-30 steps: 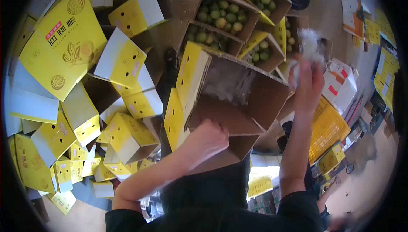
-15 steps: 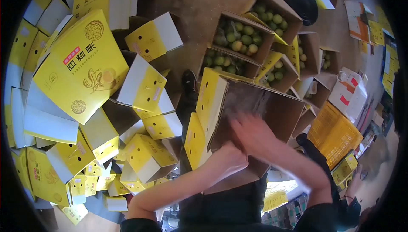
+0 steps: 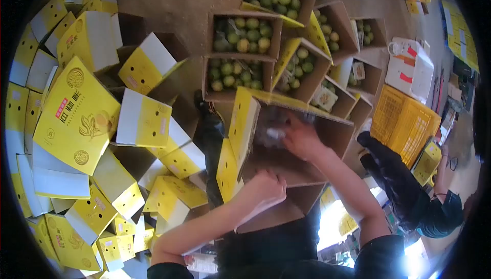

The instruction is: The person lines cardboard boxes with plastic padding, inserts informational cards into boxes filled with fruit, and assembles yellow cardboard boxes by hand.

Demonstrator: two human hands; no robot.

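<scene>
An open cardboard box [image 3: 279,169] with yellow outer flaps is tilted in front of my body. My left hand [image 3: 266,189] is closed at its near edge, the fingers curled over the cardboard. Inside, at the far left, lies crumpled clear plastic [image 3: 270,132]. My right hand [image 3: 302,137] reaches into the box, its fingers bent around part of that plastic; the fingertips are partly blurred.
Boxes of green and yellowish round fruit [image 3: 243,36] stand beyond the box. Many yellow and white cartons [image 3: 76,118] are piled on the left. A yellow plastic crate [image 3: 404,123] and a crouching person [image 3: 434,215] are at the right.
My right hand came from outside the box at the right, holding something whitish and clear, into the box. My left hand stays at the near edge. The view has shifted.
</scene>
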